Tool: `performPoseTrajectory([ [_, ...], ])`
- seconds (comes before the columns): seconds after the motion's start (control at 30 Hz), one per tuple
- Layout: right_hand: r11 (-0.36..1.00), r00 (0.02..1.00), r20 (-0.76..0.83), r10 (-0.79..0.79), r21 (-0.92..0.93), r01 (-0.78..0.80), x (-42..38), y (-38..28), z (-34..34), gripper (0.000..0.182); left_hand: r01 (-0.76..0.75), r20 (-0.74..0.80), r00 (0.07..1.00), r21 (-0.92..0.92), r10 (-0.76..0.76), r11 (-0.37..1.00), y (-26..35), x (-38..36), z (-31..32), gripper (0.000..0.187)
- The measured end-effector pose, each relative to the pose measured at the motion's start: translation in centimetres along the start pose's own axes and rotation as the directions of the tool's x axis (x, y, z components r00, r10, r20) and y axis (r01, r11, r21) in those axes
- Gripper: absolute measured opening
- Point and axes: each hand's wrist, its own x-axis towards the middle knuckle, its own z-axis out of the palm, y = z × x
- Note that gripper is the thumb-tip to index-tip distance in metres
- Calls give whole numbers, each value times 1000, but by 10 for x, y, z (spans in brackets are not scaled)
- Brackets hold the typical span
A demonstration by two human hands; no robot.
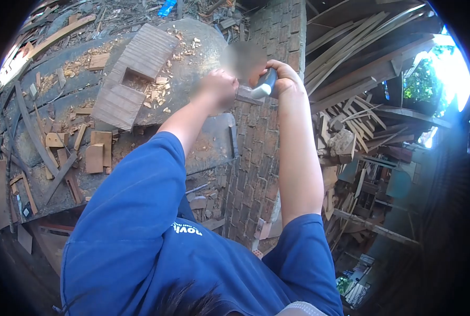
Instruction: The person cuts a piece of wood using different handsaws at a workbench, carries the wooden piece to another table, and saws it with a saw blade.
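My right hand (283, 72) is closed around a dark grey thing with a curved white end (264, 87); its kind does not show. Just left of it, my left hand (217, 88) looks curled closed, but a blur covers much of it and hides what it holds. Between the hands lies a narrow greyish bar-like piece (248, 96), close to the white end. Left of my left hand, a thick wooden block (135, 76) with a rectangular mortise rests on the work surface (195, 37), among wood chips.
A brick wall (253, 152) runs below my hands. Wood offcuts (99, 152) and chips are scattered at left. Long planks (345, 47) and piled scrap wood (359, 124) fill the right side. A blurred round patch sits just above my hands.
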Motion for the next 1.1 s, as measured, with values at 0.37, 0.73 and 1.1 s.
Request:
performPoseTrajectory([
  [0.37, 769, 717, 292, -633, 135, 625, -107, -66, -213, 44, -130, 244, 962, 2, 126, 991, 11, 11, 6, 21],
  [0.73, 467, 560, 57, -827, -487, 738, -67, 221, -286, 34, 80, 302, 943, 213, -144, 974, 31, 12, 5, 28],
  [1.1, 259, 510, 181, -841, -693, 673, 6, 246, -283, 33, 101, 310, 928, 332, -209, 938, 36, 14, 10, 37],
])
